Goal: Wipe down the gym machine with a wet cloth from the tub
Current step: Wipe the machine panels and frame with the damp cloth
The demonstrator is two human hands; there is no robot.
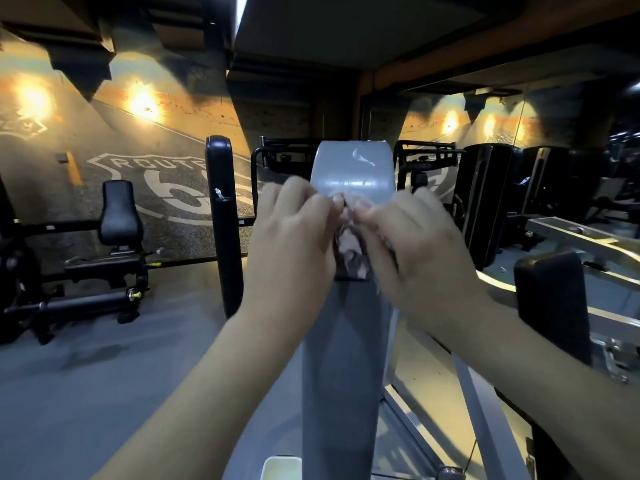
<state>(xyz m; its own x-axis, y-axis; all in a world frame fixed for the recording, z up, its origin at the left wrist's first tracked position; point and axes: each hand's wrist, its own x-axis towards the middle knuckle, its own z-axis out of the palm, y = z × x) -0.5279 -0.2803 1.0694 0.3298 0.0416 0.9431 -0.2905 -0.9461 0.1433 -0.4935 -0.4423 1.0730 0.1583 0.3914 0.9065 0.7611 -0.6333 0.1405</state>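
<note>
Head view: in front of the upper part of the grey gym machine [346, 358], the left hand [294, 233] and right hand [415, 240] meet, fingers curled, both pinching a crumpled cloth [351, 247]. Motion blur hides whether the cloth touches the machine. A pale object [281, 468] at the machine's foot is cut off.

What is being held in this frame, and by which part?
A crumpled cloth, pinched at its top by both the left hand and the right hand; the rest hangs between them.
</note>
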